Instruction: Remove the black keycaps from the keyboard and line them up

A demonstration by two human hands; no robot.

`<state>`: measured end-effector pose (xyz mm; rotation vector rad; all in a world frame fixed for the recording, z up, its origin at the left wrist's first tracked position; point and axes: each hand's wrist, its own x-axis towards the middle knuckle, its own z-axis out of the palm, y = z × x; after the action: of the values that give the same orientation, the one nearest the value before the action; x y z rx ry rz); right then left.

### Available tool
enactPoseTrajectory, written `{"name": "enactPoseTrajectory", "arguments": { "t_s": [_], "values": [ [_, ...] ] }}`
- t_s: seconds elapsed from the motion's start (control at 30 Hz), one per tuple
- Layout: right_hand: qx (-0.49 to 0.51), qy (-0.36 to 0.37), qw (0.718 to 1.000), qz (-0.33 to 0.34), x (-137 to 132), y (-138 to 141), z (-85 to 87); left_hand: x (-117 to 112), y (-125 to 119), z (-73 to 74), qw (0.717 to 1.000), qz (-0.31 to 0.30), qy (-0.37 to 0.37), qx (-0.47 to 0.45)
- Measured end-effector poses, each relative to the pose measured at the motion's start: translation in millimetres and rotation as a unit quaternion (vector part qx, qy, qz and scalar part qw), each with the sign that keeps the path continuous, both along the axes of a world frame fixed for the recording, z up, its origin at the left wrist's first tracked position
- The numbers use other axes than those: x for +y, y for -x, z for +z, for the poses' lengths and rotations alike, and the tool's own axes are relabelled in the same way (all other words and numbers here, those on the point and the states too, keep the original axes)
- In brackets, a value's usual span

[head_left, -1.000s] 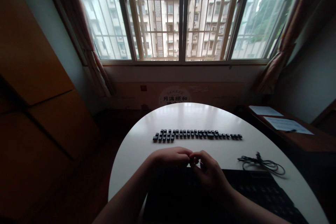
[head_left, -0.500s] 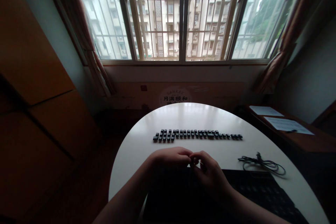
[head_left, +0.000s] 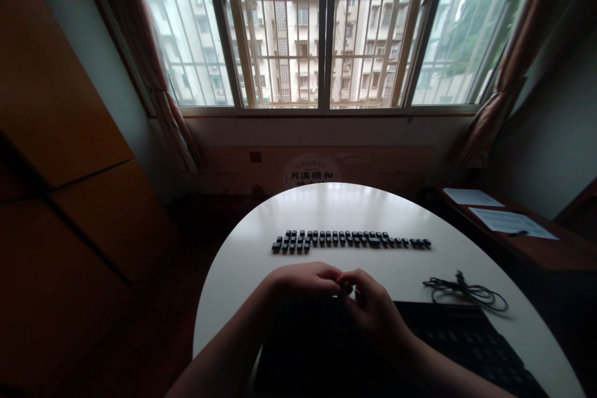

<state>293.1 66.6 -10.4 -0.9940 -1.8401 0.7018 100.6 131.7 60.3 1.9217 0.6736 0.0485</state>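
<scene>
My left hand [head_left: 303,280] and my right hand [head_left: 370,301] meet at the fingertips above the far edge of a black keyboard [head_left: 457,329]. Both are closed, with fingers bent and pinching. Something small and dark seems to sit between them, with a thin bright line beside it, but the fingers hide most of it. Beyond the hands, several loose black keycaps [head_left: 334,238] are lined up in rows on the white round table [head_left: 242,286]. The near left part of the keyboard is lost in shadow under my forearms.
A coiled black cable [head_left: 466,291] lies on the table to the right, past the keyboard. Papers [head_left: 510,222] and a small dark object rest on a brown side desk [head_left: 569,249]. A barred window and curtains are behind; a wooden cabinet [head_left: 60,211] stands at left.
The fingertips have shifted very slightly against each other, and the thin bright line between them shows a little differently. The keyboard, keycaps and cable are where they were.
</scene>
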Motion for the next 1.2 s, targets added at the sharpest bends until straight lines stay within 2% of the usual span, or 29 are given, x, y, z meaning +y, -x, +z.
{"name": "enactPoseTrajectory", "arguments": {
  "t_s": [0.63, 0.93, 1.2],
  "values": [
    [0.004, 0.01, 1.0, -0.001, 0.0, -0.3, -1.8, 1.7, 1.3, -2.9, 1.0, 0.004, -0.017, 0.017],
    [-0.001, 0.005, 1.0, -0.009, -0.2, 0.1, -4.0, -1.0, 2.7, -2.6, 0.998, 0.019, -0.031, 0.057],
    [-0.002, 0.01, 1.0, -0.008, -0.2, -0.3, -3.3, -1.7, 1.9, -2.8, 0.998, 0.009, -0.04, 0.043]
  ]
}}
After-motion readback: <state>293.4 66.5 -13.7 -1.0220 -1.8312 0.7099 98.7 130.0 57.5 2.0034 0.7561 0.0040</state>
